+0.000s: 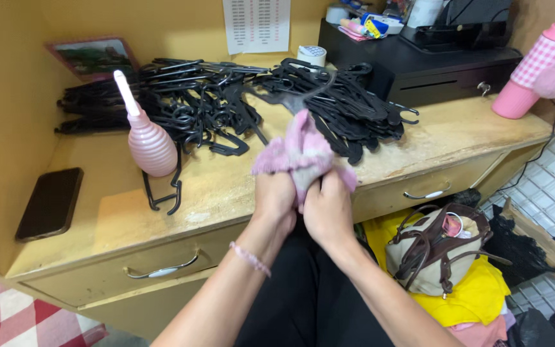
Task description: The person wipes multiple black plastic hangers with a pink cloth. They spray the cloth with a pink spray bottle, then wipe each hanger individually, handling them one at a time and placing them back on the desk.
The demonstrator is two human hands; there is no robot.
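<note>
Gripping a pink cloth (303, 154) together, the left hand (274, 199) and right hand (329, 205) were both clamped on it above the worktop (226, 186) edge; black hangers (239, 103) lay at twelve o'clock, a pink bottle (151, 144) at nine.

Open desk surface (226, 193) runs along the front edge from the black phone (51, 203) at the left end to the right corner, broken only by the pink squeeze bottle (149, 138) and one stray black hanger (165, 186) hooked just beside it. Back half is blocked: the heap of black hangers (245, 103) spans almost wall to the black cash drawer (419, 61) at the back right corner, with a pink checked bottle (537, 64) at the far right edge. Both hands, left hand (274, 199) and right hand (327, 205), bunch a pink cloth (303, 151) over the front edge mid-desk, filling that gap; below right, a tan bag (435, 247) on yellow fabric (470, 289) clogs the floor.
</note>
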